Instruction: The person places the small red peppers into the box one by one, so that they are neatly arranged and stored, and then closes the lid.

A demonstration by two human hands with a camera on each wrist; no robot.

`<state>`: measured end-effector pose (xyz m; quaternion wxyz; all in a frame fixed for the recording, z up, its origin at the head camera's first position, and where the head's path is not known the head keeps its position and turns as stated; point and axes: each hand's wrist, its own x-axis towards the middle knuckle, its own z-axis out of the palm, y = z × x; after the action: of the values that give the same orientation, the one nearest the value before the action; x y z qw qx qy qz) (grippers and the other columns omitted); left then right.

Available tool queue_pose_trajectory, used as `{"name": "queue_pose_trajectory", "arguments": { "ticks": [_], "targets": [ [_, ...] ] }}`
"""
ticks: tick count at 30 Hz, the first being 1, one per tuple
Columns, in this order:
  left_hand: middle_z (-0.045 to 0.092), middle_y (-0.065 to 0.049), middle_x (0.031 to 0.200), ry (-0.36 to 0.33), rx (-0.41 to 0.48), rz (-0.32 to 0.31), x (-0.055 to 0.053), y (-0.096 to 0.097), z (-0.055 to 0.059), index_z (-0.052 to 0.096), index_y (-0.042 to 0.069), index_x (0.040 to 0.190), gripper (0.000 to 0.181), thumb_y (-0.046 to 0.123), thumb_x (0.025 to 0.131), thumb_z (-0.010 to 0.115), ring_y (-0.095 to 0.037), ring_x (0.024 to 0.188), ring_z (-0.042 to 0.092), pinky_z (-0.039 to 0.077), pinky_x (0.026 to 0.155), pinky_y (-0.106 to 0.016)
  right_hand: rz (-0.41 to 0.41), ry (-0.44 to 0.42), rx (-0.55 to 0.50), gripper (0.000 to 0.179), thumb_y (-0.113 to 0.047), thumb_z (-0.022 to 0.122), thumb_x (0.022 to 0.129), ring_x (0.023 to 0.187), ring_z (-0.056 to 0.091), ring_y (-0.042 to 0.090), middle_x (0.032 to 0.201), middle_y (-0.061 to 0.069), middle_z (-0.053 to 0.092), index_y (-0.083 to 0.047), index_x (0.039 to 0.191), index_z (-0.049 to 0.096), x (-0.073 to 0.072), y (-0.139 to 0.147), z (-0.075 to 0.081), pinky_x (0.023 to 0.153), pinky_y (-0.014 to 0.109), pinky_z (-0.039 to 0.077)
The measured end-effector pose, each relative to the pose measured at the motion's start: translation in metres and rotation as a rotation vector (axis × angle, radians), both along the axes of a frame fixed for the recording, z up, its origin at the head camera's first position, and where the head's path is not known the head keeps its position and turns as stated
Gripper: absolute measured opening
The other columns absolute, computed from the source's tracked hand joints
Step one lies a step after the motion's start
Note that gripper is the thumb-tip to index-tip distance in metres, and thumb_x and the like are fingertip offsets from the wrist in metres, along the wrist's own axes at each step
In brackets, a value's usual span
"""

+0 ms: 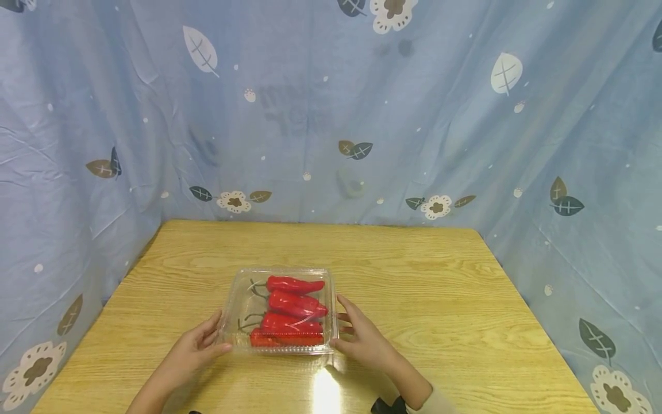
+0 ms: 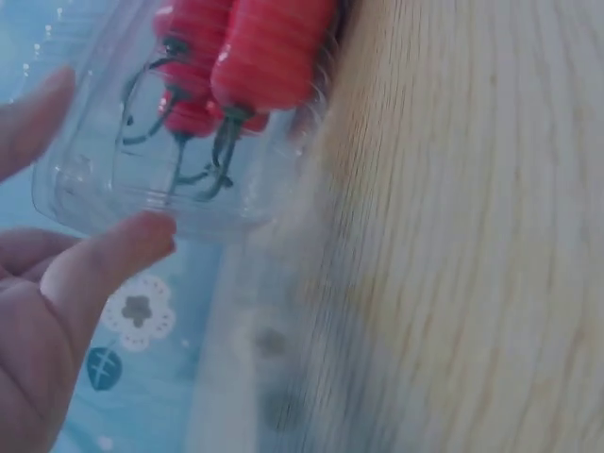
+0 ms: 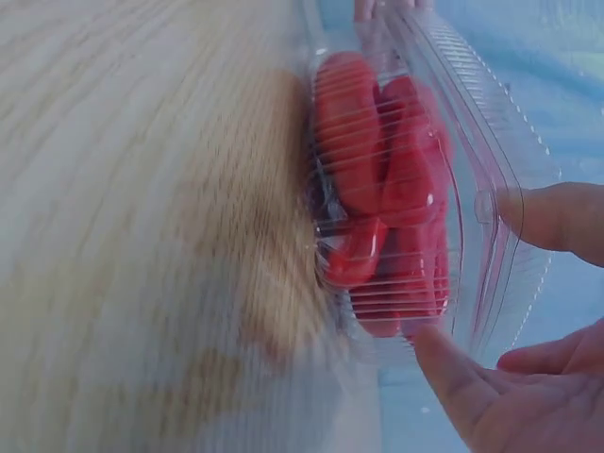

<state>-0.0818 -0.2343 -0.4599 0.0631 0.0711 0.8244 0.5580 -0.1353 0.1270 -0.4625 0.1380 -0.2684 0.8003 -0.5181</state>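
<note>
A clear plastic clamshell box (image 1: 237, 296) lies between my hands, left of the table's middle. Several red peppers (image 1: 297, 303) with thin dark green stems show through its lid, lying side by side with the stems to the left. My left hand (image 1: 192, 349) holds the box's left side, the thumb at the near corner. On the opposite side, my right hand (image 1: 364, 340) grips the right edge with thumb and fingers. In the right wrist view, the right thumb (image 3: 557, 222) presses the box's rim while a fingertip meets its other face.
The box is over a light wooden table (image 1: 424, 299). A blue curtain (image 1: 310, 115) with leaf and flower prints hangs behind the table and along both sides. Near the right wrist is a black strap (image 1: 389, 406).
</note>
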Motion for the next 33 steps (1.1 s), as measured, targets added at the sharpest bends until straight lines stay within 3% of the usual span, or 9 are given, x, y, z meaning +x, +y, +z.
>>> {"name": "queue_pose_trajectory", "arguments": {
  "ticks": [6, 10, 12, 15, 19, 23, 27, 33],
  "targets": [
    [0.033, -0.037, 0.141, -0.113, -0.018, 0.004, 0.003, -0.004, 0.002, 0.026, -0.021, 0.138, 0.071, 0.017, 0.091, 0.063, -0.044, 0.124, 0.048, 0.054, 0.09, -0.028, -0.033, -0.098, -0.035, 0.076, -0.021, 0.068, 0.088, 0.12, 0.051, 0.039, 0.147, 0.023, 0.035, 0.003, 0.146, 0.026, 0.001, 0.001, -0.001, 0.094, 0.035, 0.053],
    [0.054, -0.034, 0.125, -0.141, -0.047, 0.011, 0.005, -0.007, 0.003, 0.037, -0.022, 0.132, 0.063, 0.018, 0.091, 0.064, -0.024, 0.103, 0.065, 0.056, 0.081, -0.023, -0.049, -0.121, -0.04, 0.064, -0.02, 0.069, 0.087, 0.113, 0.056, 0.034, 0.135, 0.022, 0.048, 0.003, 0.139, 0.038, 0.0, 0.001, -0.003, 0.089, 0.029, 0.055],
    [0.062, -0.028, 0.115, -0.149, -0.058, 0.009, 0.005, -0.009, 0.002, 0.044, -0.022, 0.127, 0.058, 0.019, 0.091, 0.063, -0.011, 0.093, 0.065, 0.055, 0.077, -0.02, -0.051, -0.13, -0.032, 0.058, -0.02, 0.069, 0.087, 0.108, 0.058, 0.03, 0.126, 0.02, 0.054, 0.004, 0.134, 0.044, 0.0, 0.001, -0.004, 0.086, 0.028, 0.055],
    [0.068, -0.021, 0.105, -0.193, 0.0, -0.02, 0.004, -0.013, 0.0, 0.05, -0.022, 0.12, 0.05, 0.019, 0.093, 0.06, -0.006, 0.087, 0.065, 0.056, 0.075, -0.021, -0.046, -0.152, -0.015, 0.046, -0.02, 0.068, 0.088, 0.097, 0.06, 0.022, 0.11, 0.014, 0.061, 0.004, 0.123, 0.052, 0.0, 0.001, -0.004, 0.079, 0.023, 0.055],
    [0.069, -0.01, 0.092, -0.277, 0.134, -0.066, 0.001, -0.017, -0.005, 0.056, -0.02, 0.109, 0.04, 0.018, 0.096, 0.056, -0.008, 0.081, 0.068, 0.058, 0.074, -0.023, -0.003, -0.196, -0.003, 0.03, -0.021, 0.065, 0.089, 0.083, 0.06, 0.015, 0.092, 0.01, 0.063, 0.004, 0.106, 0.059, 0.001, 0.001, -0.003, 0.068, 0.02, 0.053],
    [0.067, -0.001, 0.085, -0.308, 0.213, -0.116, -0.002, -0.018, -0.007, 0.061, -0.011, 0.099, 0.03, 0.017, 0.098, 0.051, -0.005, 0.074, 0.065, 0.058, 0.068, -0.02, 0.054, -0.262, -0.03, 0.025, -0.021, 0.06, 0.093, 0.07, 0.062, 0.016, 0.082, 0.021, 0.064, 0.005, 0.091, 0.06, 0.001, 0.001, -0.003, 0.061, 0.026, 0.056],
    [0.066, 0.001, 0.082, -0.312, 0.24, -0.158, -0.003, -0.019, -0.005, 0.062, -0.005, 0.094, 0.026, 0.016, 0.099, 0.048, -0.004, 0.071, 0.064, 0.057, 0.064, -0.019, 0.074, -0.315, -0.049, 0.029, -0.019, 0.057, 0.094, 0.063, 0.062, 0.015, 0.081, 0.028, 0.065, 0.009, 0.087, 0.06, 0.0, 0.0, -0.006, 0.058, 0.027, 0.056],
    [0.064, 0.001, 0.081, -0.341, 0.24, -0.144, -0.003, -0.018, -0.001, 0.062, -0.005, 0.095, 0.025, 0.016, 0.099, 0.047, -0.005, 0.07, 0.063, 0.056, 0.063, -0.018, 0.093, -0.414, -0.099, 0.03, -0.017, 0.058, 0.093, 0.062, 0.062, 0.01, 0.078, 0.015, 0.068, 0.012, 0.09, 0.06, -0.001, 0.0, -0.01, 0.057, 0.02, 0.052]
  ]
}}
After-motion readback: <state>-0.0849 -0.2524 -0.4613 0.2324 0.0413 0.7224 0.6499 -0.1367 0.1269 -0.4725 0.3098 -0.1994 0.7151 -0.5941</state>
